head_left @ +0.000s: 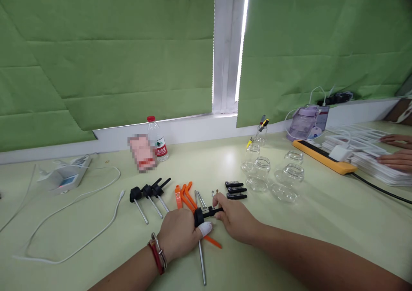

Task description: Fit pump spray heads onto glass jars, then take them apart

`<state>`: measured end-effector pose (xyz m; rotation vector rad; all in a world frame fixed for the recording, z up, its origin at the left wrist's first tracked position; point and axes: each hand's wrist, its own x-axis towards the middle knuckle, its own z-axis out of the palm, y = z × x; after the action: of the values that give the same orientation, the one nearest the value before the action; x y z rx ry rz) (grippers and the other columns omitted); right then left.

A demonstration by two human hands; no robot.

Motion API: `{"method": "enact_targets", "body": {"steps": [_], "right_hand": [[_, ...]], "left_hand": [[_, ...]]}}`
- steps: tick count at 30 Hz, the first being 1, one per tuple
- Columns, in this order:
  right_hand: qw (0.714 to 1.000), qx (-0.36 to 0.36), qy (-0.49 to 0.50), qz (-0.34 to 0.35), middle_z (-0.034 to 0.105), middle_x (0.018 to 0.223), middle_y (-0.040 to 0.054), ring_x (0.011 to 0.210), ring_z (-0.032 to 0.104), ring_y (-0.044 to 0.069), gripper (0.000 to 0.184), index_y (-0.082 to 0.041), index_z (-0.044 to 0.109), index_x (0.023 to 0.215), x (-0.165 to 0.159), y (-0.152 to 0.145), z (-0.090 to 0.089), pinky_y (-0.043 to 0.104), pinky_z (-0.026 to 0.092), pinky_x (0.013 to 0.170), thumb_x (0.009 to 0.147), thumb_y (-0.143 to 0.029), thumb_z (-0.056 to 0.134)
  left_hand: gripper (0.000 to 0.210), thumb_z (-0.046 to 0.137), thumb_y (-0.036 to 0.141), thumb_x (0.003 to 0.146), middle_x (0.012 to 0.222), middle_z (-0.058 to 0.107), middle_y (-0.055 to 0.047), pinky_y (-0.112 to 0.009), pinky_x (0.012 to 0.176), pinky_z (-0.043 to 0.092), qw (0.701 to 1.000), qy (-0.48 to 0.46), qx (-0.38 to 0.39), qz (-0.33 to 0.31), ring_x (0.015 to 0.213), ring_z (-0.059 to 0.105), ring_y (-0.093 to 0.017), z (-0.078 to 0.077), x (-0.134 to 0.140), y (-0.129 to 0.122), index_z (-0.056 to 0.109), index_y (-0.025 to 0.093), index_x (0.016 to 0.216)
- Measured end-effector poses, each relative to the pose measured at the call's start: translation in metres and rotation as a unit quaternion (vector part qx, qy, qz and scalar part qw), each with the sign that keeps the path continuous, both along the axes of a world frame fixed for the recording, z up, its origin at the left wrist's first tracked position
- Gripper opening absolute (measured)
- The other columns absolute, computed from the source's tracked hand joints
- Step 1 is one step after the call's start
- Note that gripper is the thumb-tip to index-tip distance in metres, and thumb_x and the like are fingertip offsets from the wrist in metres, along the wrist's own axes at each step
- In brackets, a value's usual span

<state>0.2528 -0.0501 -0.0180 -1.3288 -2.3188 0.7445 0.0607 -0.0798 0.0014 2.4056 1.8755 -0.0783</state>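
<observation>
My left hand (176, 233) is closed round a black plastic clamp head (198, 217) with a long metal rod (201, 263) pointing toward me; its thumb wears a white wrap. An orange lever (213, 242) sticks out below this hand. Between thumb and fingers, my right hand (240, 220) pinches the head's narrow black arm (218, 211). To the left lie three similar black heads with rods (148, 191). Just beyond my hands are orange curved levers (178, 196), loose metal pins (201, 200), tiny fittings (213, 192) and three black spring-fitted pieces (236, 190).
Several clear glass jars (285, 188) stand at right; a screwdriver (264, 122) rests in one behind. A power strip (325, 157), purple jug (302, 123) and white stack (380, 164) with another person's hands (397, 158) are farther right. A water bottle (157, 140) and white cable (80, 194) lie left.
</observation>
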Motion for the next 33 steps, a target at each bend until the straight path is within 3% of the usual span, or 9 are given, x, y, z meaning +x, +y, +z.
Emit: {"method": "enact_targets", "body": {"steps": [16, 33], "right_hand": [[1.000, 0.005, -0.012, -0.005, 0.054, 0.067, -0.0033, 0.061, 0.046, 0.013, 0.020, -0.023, 0.044, 0.098, -0.0003, 0.0001, 0.0003, 0.022, 0.023, 0.054, 0.080, -0.015, 0.046], [1.000, 0.001, -0.022, -0.002, 0.057, 0.071, -0.0018, 0.063, 0.049, 0.014, 0.021, -0.023, 0.045, 0.100, -0.0001, 0.0002, 0.0035, 0.022, 0.023, 0.055, 0.081, -0.016, 0.047]], "left_hand": [[0.057, 0.026, 0.063, 0.082, 0.063, 0.063, -0.007, -0.028, 0.049, 0.034, 1.000, 0.011, -0.009, 0.016, 0.058, 0.060, -0.021, 0.0028, 0.0039, -0.0026, 0.058, 0.018, 0.068], [0.057, 0.025, 0.061, 0.083, 0.064, 0.063, -0.009, -0.030, 0.050, 0.036, 1.000, 0.018, -0.004, 0.008, 0.058, 0.060, -0.025, 0.0043, 0.0064, -0.0037, 0.060, 0.019, 0.068]]}}
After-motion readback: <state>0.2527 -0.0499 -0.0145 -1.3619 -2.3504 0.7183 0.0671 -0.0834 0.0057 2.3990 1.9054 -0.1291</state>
